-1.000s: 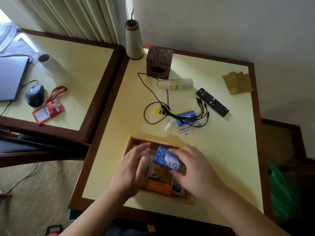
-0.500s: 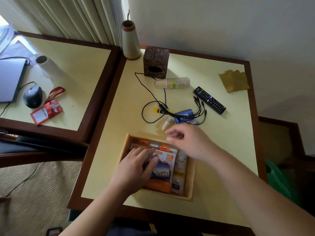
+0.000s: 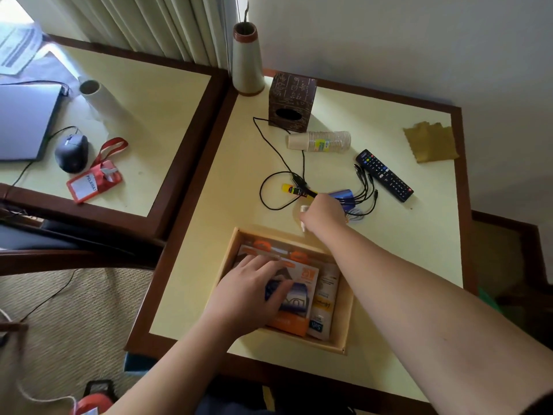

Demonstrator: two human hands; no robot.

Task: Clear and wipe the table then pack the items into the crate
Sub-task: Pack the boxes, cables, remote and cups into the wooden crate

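Table [image 3: 404, 265] with crate [image 3: 347, 313], remote [image 3: 384, 175]

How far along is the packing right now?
Partly done. The wooden crate already holds an orange-carded pack, a blue packet and sachets; the left hand rests on them. The right hand is at the small white bottle; its grip is hidden. Still out: cable bundle, yellow tube, remote, cup stack, cloth.
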